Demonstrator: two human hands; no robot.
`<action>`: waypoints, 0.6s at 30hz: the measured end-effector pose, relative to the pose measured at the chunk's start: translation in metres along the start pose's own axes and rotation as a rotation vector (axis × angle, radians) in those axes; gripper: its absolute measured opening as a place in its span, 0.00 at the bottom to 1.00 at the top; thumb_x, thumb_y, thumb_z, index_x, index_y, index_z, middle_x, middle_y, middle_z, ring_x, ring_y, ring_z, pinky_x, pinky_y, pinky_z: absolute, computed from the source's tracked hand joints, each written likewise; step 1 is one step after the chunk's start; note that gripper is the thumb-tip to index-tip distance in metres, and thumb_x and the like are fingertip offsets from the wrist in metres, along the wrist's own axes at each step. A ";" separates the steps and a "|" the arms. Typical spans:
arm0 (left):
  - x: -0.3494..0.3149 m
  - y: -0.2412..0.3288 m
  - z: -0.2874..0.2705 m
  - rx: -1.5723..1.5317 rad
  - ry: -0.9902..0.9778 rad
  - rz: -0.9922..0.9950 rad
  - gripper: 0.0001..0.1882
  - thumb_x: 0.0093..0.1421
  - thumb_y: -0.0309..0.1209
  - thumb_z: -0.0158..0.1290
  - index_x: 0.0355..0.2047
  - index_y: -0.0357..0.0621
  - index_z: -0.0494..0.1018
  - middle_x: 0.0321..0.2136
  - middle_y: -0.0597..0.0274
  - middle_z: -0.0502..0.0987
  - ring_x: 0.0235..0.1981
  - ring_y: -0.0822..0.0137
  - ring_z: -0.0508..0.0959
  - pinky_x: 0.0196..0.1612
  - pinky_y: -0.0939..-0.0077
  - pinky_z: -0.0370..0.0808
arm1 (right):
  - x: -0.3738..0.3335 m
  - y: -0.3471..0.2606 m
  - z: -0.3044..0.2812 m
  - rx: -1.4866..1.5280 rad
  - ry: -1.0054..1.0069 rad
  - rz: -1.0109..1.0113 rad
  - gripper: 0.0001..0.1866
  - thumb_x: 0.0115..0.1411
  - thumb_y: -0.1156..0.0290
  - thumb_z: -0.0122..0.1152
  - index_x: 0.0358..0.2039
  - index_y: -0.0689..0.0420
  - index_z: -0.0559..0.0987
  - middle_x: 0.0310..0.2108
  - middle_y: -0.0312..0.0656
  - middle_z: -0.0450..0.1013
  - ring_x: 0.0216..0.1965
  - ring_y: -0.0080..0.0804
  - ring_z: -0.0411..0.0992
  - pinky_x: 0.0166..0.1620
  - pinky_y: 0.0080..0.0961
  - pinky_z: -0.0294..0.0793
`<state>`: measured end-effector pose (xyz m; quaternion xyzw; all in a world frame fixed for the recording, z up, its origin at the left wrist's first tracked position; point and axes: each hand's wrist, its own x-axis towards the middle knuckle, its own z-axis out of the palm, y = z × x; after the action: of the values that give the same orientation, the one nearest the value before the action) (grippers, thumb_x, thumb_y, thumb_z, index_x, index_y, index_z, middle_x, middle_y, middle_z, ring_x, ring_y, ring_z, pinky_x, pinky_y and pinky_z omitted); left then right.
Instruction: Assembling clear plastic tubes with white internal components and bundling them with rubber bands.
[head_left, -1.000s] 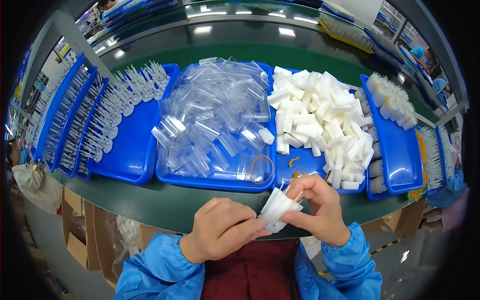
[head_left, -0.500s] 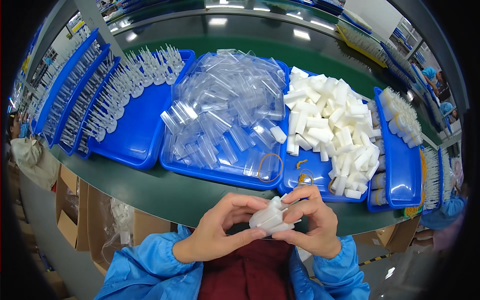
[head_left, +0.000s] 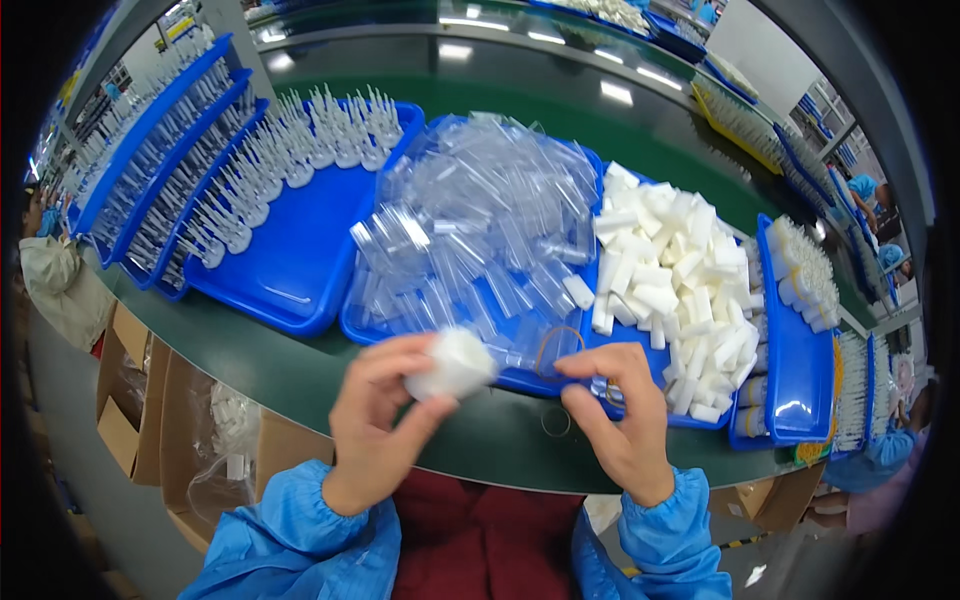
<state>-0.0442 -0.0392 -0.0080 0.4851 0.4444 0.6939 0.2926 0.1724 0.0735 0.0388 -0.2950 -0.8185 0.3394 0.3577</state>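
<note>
A: Please, how do the two hands stand?

B: The left hand (head_left: pixel 385 410) is closed on a white bundle (head_left: pixel 453 363), fingers at the far side and thumb at the near side. The right hand (head_left: pixel 618 415) is apart from it. Its thumb and forefinger are spread, and I cannot see anything surely held between them.

A: Where exactly is the bundle?

B: It is raised before the near edge of the blue tray (head_left: pixel 362 330) with the clear plastic sleeves (head_left: pixel 490 210). It is blurred, so I cannot tell how its parts lie.

A: How should one handle it well, in your opinion?

B: It looks soft to me, so I would press evenly: enough that nothing slips, but not so much that it bends. I would also feel with the thumb whether the ends are level.

A: And the right hand?

B: Its forefinger is near the orange rubber band (head_left: pixel 543 348), and a thin ring (head_left: pixel 542 420) lies on the green table (head_left: pixel 500 430) near its thumb. Such a thin loop is better pinched with the fingertips only, from one side, so that no sleeve is dragged along.
</note>
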 end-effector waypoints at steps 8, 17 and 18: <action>0.028 0.011 -0.006 0.047 0.118 0.129 0.21 0.59 0.11 0.58 0.52 0.33 0.69 0.59 0.44 0.67 0.57 0.57 0.75 0.56 0.67 0.80 | 0.064 0.008 0.074 -0.834 -0.076 -0.312 0.03 0.50 0.73 0.60 0.27 0.53 0.76 0.24 0.39 0.72 0.34 0.37 0.70 0.40 0.35 0.65; 0.011 0.015 -0.004 0.050 0.091 -0.028 0.19 0.60 0.13 0.59 0.51 0.34 0.75 0.57 0.51 0.68 0.56 0.58 0.76 0.54 0.68 0.82 | 0.051 -0.031 0.031 -0.385 -0.016 -0.091 0.09 0.50 0.76 0.68 0.32 0.58 0.78 0.35 0.42 0.74 0.40 0.38 0.73 0.44 0.34 0.65; 0.009 0.017 -0.001 0.048 0.071 -0.035 0.19 0.60 0.13 0.59 0.51 0.34 0.75 0.57 0.52 0.68 0.56 0.58 0.76 0.53 0.68 0.82 | 0.048 -0.036 0.017 -0.159 -0.064 0.031 0.14 0.55 0.76 0.70 0.41 0.60 0.78 0.38 0.42 0.75 0.43 0.34 0.75 0.47 0.31 0.68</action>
<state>-0.0481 -0.0395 0.0108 0.4592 0.4795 0.6946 0.2771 0.1230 0.0805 0.0759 -0.3240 -0.8491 0.2881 0.3016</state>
